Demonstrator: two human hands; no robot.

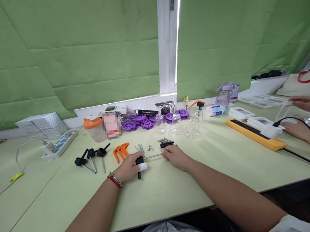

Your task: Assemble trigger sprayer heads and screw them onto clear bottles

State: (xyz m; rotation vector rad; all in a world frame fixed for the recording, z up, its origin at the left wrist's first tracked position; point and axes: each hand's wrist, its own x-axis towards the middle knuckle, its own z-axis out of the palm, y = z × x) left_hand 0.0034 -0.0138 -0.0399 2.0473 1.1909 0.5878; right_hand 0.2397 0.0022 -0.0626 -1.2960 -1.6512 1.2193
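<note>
My left hand [130, 166] is closed around the black plastic head of a metal rod piece [152, 156], with a white bandage on one finger. My right hand [174, 155] pinches the rod's other end, beside a small black part [165, 144]. The rod lies just above the pale green table [163, 193] between both hands. Three finished black-headed rods [92, 158] lie to the left. Orange bent pieces [121, 151], loose metal pins [140, 147] and small springs [164, 140] sit just beyond my hands.
Purple plastic wheels [142, 122], clear glass jars [175, 125] and an orange-lidded cup [93, 128] line the back. A power strip [57, 145] lies left. At right, another person's hands [301, 128] work near an orange sealing device [254, 133] and stacked cards [241, 113].
</note>
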